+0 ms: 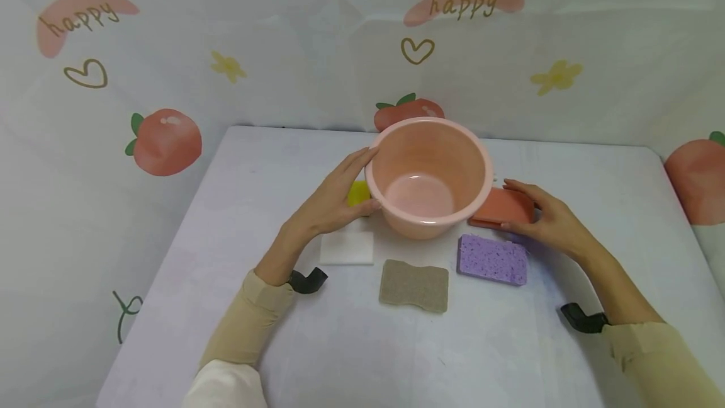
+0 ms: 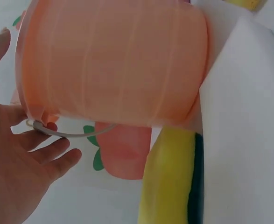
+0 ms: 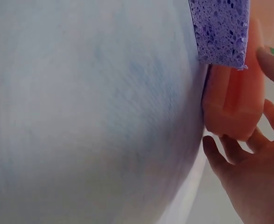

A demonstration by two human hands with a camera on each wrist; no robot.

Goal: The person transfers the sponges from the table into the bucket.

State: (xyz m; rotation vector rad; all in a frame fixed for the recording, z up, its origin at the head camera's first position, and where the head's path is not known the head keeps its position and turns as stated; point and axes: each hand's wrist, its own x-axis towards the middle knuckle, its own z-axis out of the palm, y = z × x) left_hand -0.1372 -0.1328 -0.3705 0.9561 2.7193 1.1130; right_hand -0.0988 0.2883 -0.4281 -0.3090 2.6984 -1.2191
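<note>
Peach-pink plastic is forming the round bucket [image 1: 433,150], which is standing on the counter [image 1: 481,345] between the left hand [image 1: 335,199] and the right hand [image 1: 546,219]. Left fingers are touching the bucket's left side at the rim, lying fairly straight with the thumb well apart from them, the thin handle [image 2: 76,135] hanging beside them. Right fingers are clamping the right end of the orange sponge [image 1: 504,206], the thumb lying at its near edge and the others at its far side. Yellow sponge [image 1: 358,192] is showing between left thumb and fingers; nearer the person, the white sponge [image 1: 347,248], the grey-brown pad [image 1: 414,286] and the purple sponge [image 1: 491,260] are lying apart.
</note>
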